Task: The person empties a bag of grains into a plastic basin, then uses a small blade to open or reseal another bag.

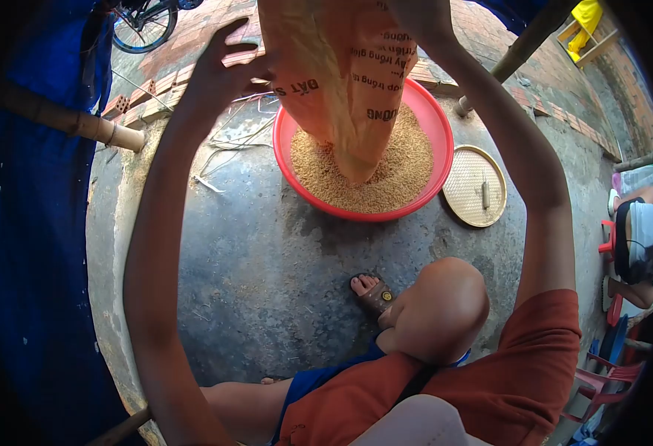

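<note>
Fingers spread and loose, the left hand point(228, 76) hangs beside the bag point(328, 93), whose lower end meets grain point(409, 156) inside the rim of the red basin point(371, 216). Right hand point(424, 18) at bag's top; grip cannot be told. Probably best: steady both sides, end kept low.

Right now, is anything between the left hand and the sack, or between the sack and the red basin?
Nothing visible; the left hand is beside the sack, whose lower end hangs over grain in the red basin.
</note>
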Demonstrator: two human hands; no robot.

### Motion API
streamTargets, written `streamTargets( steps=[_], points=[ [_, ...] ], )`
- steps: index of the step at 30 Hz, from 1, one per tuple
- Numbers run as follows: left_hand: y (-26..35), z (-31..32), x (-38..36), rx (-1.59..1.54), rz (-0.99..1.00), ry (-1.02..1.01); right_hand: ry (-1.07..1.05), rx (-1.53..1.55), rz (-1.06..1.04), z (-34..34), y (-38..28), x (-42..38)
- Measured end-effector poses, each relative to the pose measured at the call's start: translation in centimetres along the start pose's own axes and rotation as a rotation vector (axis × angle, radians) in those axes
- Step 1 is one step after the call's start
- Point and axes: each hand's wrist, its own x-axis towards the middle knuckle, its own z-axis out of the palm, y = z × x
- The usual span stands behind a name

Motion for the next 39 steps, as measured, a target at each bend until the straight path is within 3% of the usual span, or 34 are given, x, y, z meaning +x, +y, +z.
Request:
streamTargets(
  steps=[4,7,11,14,17,21,25,26,29,31,33,35,37,39],
  points=[
    [-4.5,2.7,-1.4,-0.066,-0.238,-0.092,-0.118,-0.051,0.001,0.2,-1.4,0.0],
    [-6.3,4.7,-2.0,-0.125,-0.199,-0.130,-0.033,0.141,-0.123,0.5,-2.1,0.8],
    [-8.0,5.1,-1.0,-0.168,-0.256,-0.180,-0.123,0.089,-0.172,1.1,-2.6,-0.1],
    [-8.8,5.0,-0.6,-0.331,-0.182,-0.243,-0.030,0.134,-0.158,1.4,-3.5,0.6],
    [-8.6,6.0,0.1,-0.154,-0.179,-0.248,-0.083,-0.133,-0.233,2.2,-1.5,0.7],
    [-8.5,7.1,0.8,-0.037,-0.087,-0.231,-0.076,-0.001,-0.182,2.1,-2.1,2.1],
    [-8.7,7.5,1.1,-0.031,-0.123,-0.288,-0.261,-0.259,-0.344,1.6,-1.0,2.2],
    [-9.7,7.8,1.3,0.013,-0.007,-0.241,-0.150,-0.265,-0.441,1.1,-0.9,3.1],
    [-8.6,7.8,0.5,-0.021,0.026,-0.195,0.026,-0.292,-0.561,2.1,-1.2,2.5],
    [-8.4,7.8,0.1,-0.074,-0.002,-0.215,-0.088,-0.351,-0.533,2.4,-1.6,2.0],
    [-8.6,8.2,0.2,-0.132,-0.020,-0.227,-0.049,-0.297,-0.509,2.0,-3.2,2.7],
    [-9.5,8.8,0.5,-0.046,0.136,-0.160,-0.008,-0.225,-0.484,2.3,-3.8,3.0],
    [-8.6,8.5,0.2,0.026,0.141,-0.118,-0.262,-0.380,-0.760,3.2,-3.2,3.0],
    [-8.1,8.4,0.1,0.066,0.103,-0.094,-0.211,-0.328,-0.777,3.3,-4.5,4.0]
  ],
)
